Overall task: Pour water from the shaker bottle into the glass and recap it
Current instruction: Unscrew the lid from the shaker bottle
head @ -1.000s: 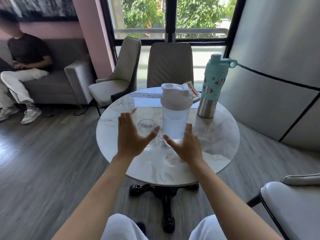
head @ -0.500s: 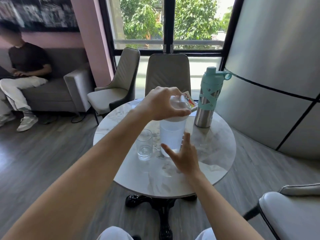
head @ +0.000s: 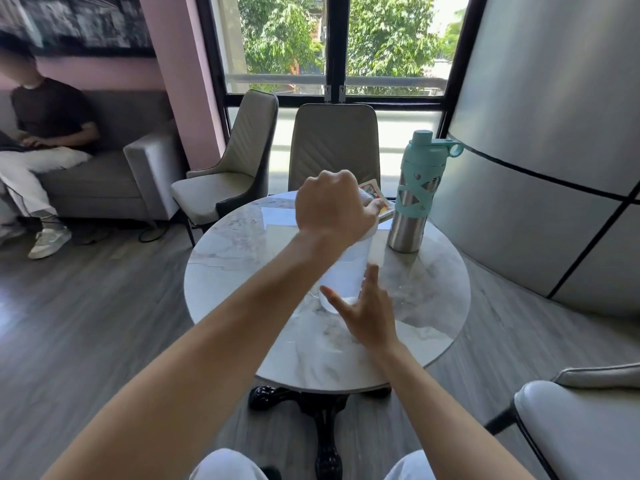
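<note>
Marble table (head: 242,258), translucent shaker bottle (head: 346,275) upright, left hand (head: 329,206) gripping lid

No readable text; print on card (head: 375,188) too small.

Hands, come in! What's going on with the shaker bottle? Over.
Left hand closed over shaker bottle lid. Right hand open against its base. Glass mostly hidden behind left forearm. Over.

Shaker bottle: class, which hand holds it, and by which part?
The left hand grips the shaker bottle by its white lid; the right hand steadies its clear lower body.
</note>
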